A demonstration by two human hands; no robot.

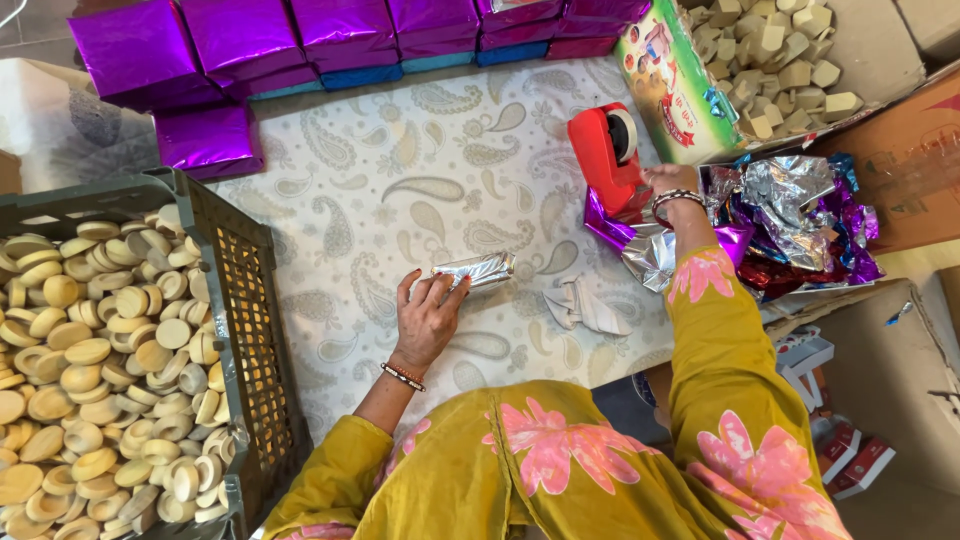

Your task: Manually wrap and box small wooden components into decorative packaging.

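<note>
Open patterned table (400, 180) lay between the crate of round pieces (240, 300) on the left, purple wrapped blocks (330, 35) beyond, and the red tape dispenser (605, 155) and crumpled foil heap (790, 220) on the right.

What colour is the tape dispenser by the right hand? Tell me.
Bright red, holding a pale roll of tape; the tape dispenser shows in the head view, beside the right hand.
</note>
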